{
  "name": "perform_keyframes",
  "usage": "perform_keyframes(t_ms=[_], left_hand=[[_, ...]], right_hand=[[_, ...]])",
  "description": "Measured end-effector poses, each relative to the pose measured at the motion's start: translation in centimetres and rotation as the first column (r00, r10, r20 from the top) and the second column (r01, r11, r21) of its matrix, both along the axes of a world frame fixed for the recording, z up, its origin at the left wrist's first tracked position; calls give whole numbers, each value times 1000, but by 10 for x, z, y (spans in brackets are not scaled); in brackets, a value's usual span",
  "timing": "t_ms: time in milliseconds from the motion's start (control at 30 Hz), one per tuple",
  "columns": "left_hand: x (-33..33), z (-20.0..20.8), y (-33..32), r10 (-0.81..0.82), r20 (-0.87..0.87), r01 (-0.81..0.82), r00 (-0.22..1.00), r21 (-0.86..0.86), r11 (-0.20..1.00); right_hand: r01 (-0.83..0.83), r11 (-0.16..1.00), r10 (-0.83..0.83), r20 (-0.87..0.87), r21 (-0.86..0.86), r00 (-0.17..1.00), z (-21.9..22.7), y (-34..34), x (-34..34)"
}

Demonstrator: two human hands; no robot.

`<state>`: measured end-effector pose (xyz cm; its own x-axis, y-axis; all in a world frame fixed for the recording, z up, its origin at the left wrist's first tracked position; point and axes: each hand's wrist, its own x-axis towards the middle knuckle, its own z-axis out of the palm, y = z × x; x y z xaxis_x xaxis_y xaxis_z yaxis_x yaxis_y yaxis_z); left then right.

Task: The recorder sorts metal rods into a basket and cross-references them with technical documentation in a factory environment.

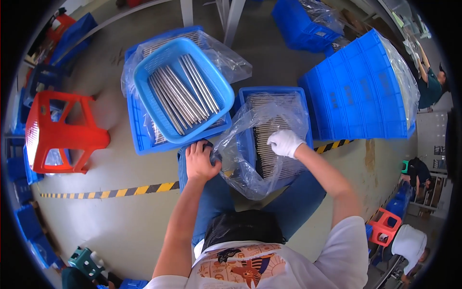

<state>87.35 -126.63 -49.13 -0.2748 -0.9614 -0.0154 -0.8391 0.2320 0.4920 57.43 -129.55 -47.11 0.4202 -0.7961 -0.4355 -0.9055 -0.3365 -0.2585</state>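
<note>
My right hand [286, 143], in a white glove, reaches into a plastic-lined blue crate [273, 90] in front of me. Its fingers are bent together over the stacked thin metal rods [269, 129]; whatever lies between the fingertips is hidden. Clear plastic film [240, 144] spills over the crate's left and near sides. Bare and low over my left knee, my left hand [201, 163] curls round a bunched dark cloth [216, 153]. Just beyond it stands a light-blue basket [144, 115] holding several loose silver metal rods [178, 96], some apart from the main group.
The basket rests on another blue crate [139, 137] with plastic film and rods. Stacked blue crates [356, 91] rise at the right. A red stool [62, 132] stands left. Yellow-black tape [120, 193] crosses the floor. Another person [409, 245] bends at the lower right.
</note>
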Motion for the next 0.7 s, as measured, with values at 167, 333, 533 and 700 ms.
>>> perform_keyframes(t_ms=[167,333,533,700], left_hand=[[5,0,7,18,51,-17,999,-19,1000],[-5,-1,8,-14,29,13,999,28,1000],[2,0,9,5,54,-6,999,17,1000],[4,2,9,19,27,-20,999,35,999]], right_hand=[[251,917,-258,18,-310,966,-46,-22,46],[366,861,-363,77,-352,929,-110,-38,47],[198,839,-203,46,-507,978,-145,-38,39],[-83,865,-9,-180,-494,984,-126,-43,27]])
